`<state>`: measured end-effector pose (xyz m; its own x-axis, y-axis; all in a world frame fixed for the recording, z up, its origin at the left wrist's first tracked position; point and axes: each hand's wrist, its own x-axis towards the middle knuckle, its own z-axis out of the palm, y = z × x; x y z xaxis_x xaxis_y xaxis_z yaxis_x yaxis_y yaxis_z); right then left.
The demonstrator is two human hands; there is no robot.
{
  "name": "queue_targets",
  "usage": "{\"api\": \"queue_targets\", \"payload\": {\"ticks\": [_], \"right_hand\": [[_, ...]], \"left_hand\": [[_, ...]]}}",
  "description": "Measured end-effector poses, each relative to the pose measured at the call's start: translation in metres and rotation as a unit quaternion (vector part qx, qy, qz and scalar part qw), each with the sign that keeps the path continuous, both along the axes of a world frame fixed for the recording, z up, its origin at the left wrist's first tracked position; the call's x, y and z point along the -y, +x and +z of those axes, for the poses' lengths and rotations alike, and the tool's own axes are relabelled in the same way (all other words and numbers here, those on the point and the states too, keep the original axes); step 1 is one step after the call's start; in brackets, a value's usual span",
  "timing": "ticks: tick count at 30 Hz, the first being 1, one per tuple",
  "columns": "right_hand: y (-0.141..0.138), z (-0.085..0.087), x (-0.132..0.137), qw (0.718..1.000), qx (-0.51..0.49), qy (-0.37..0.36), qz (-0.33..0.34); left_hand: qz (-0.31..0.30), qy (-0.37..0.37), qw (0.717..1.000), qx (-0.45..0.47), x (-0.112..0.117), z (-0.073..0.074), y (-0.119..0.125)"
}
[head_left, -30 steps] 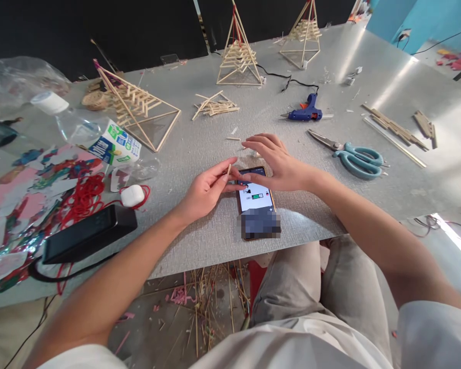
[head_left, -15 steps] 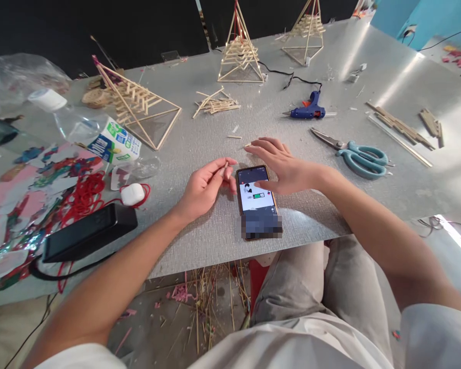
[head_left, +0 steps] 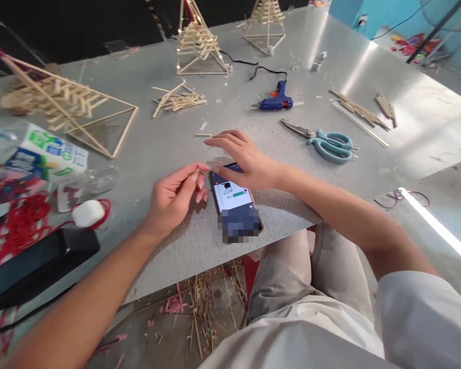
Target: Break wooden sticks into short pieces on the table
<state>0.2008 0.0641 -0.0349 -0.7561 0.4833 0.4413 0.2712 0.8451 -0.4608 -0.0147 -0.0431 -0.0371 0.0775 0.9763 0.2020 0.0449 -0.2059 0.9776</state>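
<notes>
My left hand is closed in a pinch on a short wooden stick, just left of a phone lying lit on the grey table. My right hand hovers over the phone's far end with its fingers stretched out and apart, holding nothing. A small stick piece lies just beyond its fingertips.
Blue glue gun and teal scissors lie to the right. A stick pile and three stick pyramids stand behind. A carton, white earbud case, red string and black box sit left.
The view has shifted right, so everything slid left in frame. My left hand drew back from the phone with the stick; my right hand stays spread over the phone's top.
</notes>
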Motion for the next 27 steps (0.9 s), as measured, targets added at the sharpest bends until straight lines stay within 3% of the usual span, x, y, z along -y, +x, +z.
{"api": "queue_targets", "payload": {"ticks": [6,14,21,27], "right_hand": [[-0.001,-0.006,0.000,0.996,-0.073,0.029,0.037],[0.000,-0.005,0.001,0.996,-0.072,0.020,0.040],[-0.002,-0.002,0.000,0.989,-0.125,0.059,0.058],[-0.001,0.000,-0.002,0.987,-0.128,0.078,0.063]], "left_hand": [[0.006,0.006,1.000,-0.002,-0.001,-0.003,0.003],[0.023,0.008,1.000,0.016,0.001,0.001,0.005],[-0.040,-0.052,0.996,0.068,0.000,-0.004,0.007],[-0.021,-0.034,0.998,0.040,0.003,0.007,0.009]]}}
